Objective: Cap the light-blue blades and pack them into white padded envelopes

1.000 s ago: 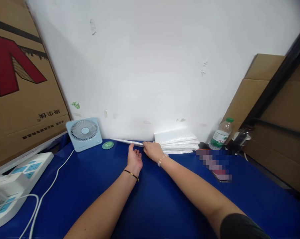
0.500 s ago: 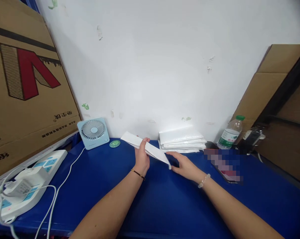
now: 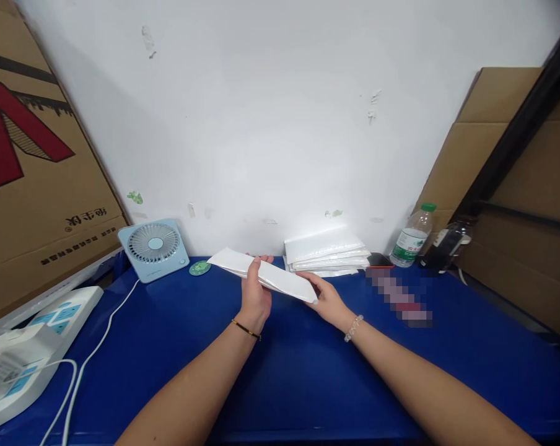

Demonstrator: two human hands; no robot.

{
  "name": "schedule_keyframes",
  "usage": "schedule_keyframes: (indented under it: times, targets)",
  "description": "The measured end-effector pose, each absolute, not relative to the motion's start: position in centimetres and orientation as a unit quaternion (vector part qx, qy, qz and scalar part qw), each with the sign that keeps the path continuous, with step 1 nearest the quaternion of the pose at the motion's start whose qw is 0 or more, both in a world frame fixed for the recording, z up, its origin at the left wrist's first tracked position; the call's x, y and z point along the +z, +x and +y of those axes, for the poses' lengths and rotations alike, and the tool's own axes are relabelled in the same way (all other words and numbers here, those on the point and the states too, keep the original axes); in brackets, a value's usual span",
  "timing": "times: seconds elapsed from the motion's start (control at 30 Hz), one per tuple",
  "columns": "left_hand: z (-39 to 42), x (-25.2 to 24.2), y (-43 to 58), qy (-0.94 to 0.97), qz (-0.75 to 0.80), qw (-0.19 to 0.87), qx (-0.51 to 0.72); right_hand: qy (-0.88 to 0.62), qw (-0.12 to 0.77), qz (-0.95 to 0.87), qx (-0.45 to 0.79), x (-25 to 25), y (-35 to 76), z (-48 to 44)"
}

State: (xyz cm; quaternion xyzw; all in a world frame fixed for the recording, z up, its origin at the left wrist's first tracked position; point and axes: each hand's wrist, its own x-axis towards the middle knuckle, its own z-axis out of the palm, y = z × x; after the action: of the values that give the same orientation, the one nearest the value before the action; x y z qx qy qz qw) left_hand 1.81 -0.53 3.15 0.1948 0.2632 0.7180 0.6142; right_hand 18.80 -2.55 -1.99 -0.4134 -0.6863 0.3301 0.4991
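Note:
My left hand (image 3: pixel 254 291) grips the middle of a flat white packet (image 3: pixel 280 280) held above the blue table (image 3: pixel 308 365), thumb on top and fingers wrapped behind. Under the packet's right end lies my right hand (image 3: pixel 327 299), palm up, its fingers supporting that end. A black bracelet circles my left wrist, a bead bracelet my right. Just behind the hands, a stack of similar white packets (image 3: pixel 324 251) rests against the white wall.
A small pale blue fan (image 3: pixel 153 246) and a green round disc (image 3: pixel 199 268) stand at the back left. A white power strip (image 3: pixel 33 337) with cables lies far left. A plastic water bottle (image 3: pixel 411 238) and cardboard boxes (image 3: pixel 516 186) sit at right.
The packet came off the table by the wall and is now lifted in both hands. My right hand moved from its far end to under its near right end.

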Motion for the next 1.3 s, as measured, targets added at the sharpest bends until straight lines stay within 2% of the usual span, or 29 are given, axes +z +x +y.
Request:
schedule_keyframes:
  times: [0.13,0.27,0.53,0.77,1.0,1.17,1.3]
  targets:
    - [-0.1,2.9,1.8,0.174,0.264,0.608,0.728,-0.406,0.545,-0.546,0.49,-1.1,19.2,-2.9]
    - [-0.4,2.9,1.7,0.202,0.249,0.602,0.731,-0.352,0.531,-0.391,0.664,-0.5,18.7,-3.1]
    - [-3.3,4.7,2.2,0.372,0.221,0.533,0.727,-0.291,0.539,-0.197,0.765,-0.7,16.0,-3.0]
    - [-5.1,6.2,1.9,0.417,0.239,0.503,0.718,-0.341,0.515,-0.163,0.769,-1.9,15.2,-2.7]
    - [-4.9,7.6,0.5,0.431,0.186,0.484,0.739,-0.383,0.555,-0.186,0.715,-1.6,14.9,-3.4]
    - [-5.3,8.0,0.1,0.424,0.179,0.463,0.757,-0.401,0.573,-0.276,0.66,-1.3,14.6,-3.8]
    - [-4.5,6.7,0.5,0.432,0.204,0.455,0.751,-0.455,0.574,-0.404,0.548,-1.7,15.5,-3.1]
